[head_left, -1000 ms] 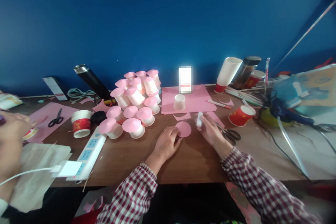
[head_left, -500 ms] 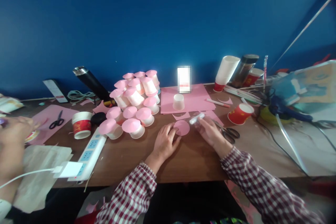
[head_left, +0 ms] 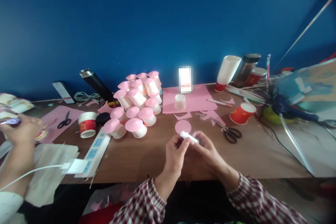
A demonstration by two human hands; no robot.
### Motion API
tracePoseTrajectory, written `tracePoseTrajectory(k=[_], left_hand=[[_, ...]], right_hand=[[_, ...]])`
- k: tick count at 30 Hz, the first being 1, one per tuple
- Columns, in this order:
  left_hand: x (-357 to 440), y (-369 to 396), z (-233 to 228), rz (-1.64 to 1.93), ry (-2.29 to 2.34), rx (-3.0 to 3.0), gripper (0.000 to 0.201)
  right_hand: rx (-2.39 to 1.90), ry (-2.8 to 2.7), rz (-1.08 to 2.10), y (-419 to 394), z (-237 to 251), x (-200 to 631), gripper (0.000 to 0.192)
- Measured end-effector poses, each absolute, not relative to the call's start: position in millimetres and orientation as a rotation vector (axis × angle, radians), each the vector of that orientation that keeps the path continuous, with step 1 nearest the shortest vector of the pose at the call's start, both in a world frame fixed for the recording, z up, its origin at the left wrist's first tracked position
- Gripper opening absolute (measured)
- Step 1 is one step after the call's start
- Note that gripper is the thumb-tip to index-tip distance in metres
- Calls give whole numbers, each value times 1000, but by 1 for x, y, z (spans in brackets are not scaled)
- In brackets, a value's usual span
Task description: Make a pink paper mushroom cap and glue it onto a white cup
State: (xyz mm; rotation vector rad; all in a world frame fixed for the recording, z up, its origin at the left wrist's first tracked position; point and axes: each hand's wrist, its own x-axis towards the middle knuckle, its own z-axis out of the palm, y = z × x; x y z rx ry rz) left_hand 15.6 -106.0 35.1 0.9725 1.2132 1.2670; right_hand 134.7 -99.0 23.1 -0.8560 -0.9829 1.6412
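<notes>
A small white glue stick [head_left: 189, 137] is pinched between both hands above the front of the table. My left hand [head_left: 176, 155] grips its left end, thumb on top, and my right hand [head_left: 208, 148] closes on its right end. Just beyond them a pink paper disc [head_left: 183, 127] lies flat. Farther back, a white paper cup [head_left: 180, 102] stands upside down on a pink paper sheet [head_left: 196, 92]. To the left are several small white cups topped with pink paper cones [head_left: 135, 125]. Black-handled scissors [head_left: 231, 134] rest right of my right hand.
A red cup [head_left: 243, 113] and a stack of white cups [head_left: 228, 70] stand at right. On the left are a power strip [head_left: 94, 152] with a charger, a black thermos [head_left: 97, 85] and another pair of scissors [head_left: 64, 120]. Another person's hand [head_left: 22, 129] works at far left.
My left hand has left the pink disc and taken hold of the glue stick. My right hand has brought the stick nearer and leftward. The view has shifted slightly.
</notes>
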Motion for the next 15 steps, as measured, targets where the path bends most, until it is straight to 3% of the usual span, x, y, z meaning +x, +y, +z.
tracePoseTrajectory(k=[3, 6, 10, 15], left_hand=[[7, -105, 29, 1094, 1280, 1193, 34], [-8, -97, 24, 1005, 1416, 1499, 54], [-28, -71, 19, 907, 1724, 2034, 25], [-31, -43, 15, 525, 1949, 2232, 31]], right_hand=[[-1110, -1410, 1369, -91, 22, 152, 23], [-1445, -1680, 843, -72, 21, 176, 21], [-1700, -1951, 198, -47, 19, 196, 25], [-1823, -2152, -128, -36, 14, 192, 31]])
